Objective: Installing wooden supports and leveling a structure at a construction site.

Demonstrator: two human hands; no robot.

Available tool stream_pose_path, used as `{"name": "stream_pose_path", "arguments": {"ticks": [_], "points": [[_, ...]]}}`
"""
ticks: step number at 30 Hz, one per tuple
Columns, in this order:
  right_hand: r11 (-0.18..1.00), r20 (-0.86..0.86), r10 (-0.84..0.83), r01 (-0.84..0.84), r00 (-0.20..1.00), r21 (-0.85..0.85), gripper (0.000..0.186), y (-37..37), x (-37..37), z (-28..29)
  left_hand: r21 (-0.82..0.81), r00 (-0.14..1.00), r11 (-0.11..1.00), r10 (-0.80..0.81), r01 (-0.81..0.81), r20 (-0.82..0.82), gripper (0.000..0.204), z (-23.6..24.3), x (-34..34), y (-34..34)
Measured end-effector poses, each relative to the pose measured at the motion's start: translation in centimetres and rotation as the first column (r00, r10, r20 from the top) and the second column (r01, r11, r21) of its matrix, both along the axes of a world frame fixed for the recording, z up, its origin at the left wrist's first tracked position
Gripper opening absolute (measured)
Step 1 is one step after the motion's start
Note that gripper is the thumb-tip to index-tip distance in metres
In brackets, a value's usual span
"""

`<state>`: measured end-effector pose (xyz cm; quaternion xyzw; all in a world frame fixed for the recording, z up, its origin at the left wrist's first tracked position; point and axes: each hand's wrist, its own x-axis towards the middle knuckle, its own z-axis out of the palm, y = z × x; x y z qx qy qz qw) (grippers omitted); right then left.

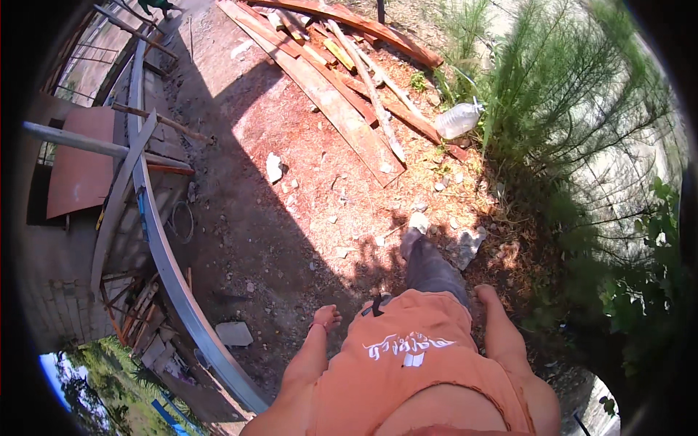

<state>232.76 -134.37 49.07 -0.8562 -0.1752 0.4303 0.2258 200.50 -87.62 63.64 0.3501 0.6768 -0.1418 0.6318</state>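
My left hand (328, 317) hangs beside my hip, a band round its wrist. Its fingers are curled in and I see nothing in them. On my other side my right hand (483, 293) hangs close to my trouser leg; its fingers are mostly turned away, so their pose is unclear. Neither hand touches any of the things around. One of my legs (435, 265), in grey trousers, is stretched forward over dirt and small stones. Ahead lies a pile of reddish boards (320, 91), with a long flat plank (342, 131) on its near side.
A clear plastic bottle (458, 120) lies by the pile's right end, against feathery green bushes (560, 94). A pale rock (469, 245) sits near my foot. Along the left runs a long metal beam (171, 269), with wooden poles (76, 139) crossing it. Another person (156, 6) is far off.
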Motion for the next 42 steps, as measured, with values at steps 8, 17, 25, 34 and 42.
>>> {"name": "stream_pose_path", "arguments": {"ticks": [8, 17, 25, 34, 42], "points": [[0.901, -0.281, -0.416, 0.435, 0.865, 0.004, 0.013, 22.0, 15.2, 15.0, 0.264, 0.827, 0.787, -0.551, 0.558, -0.108, 0.031, 1.4, 7.3, 2.4], [0.996, -0.437, -0.005, -0.033, 0.899, -0.080, 0.009, 26.7, 24.8, 0.8, 0.254, 0.885, 0.865, -0.462, 0.434, 0.063, 0.039, 8.0, 27.8, 12.0], [0.877, -0.049, 0.313, -0.268, 0.949, 0.399, 0.011, 33.8, 23.8, 6.7, 0.222, 0.717, 0.689, -0.694, 0.690, -0.075, 0.043, 8.3, 36.9, 21.4], [0.826, -0.583, -0.386, 0.549, 0.715, 0.126, 0.009, 45.7, 29.8, 18.0, -0.127, 0.903, 0.895, -0.430, 0.427, 0.002, 0.035, 9.7, 36.9, 25.0], [0.790, -0.530, -0.502, 0.612, 0.683, 0.042, 0.010, 37.7, 27.4, 20.9, 0.068, 0.914, 0.912, -0.405, 0.404, -0.001, 0.038, 5.2, 35.8, 19.6]]}}
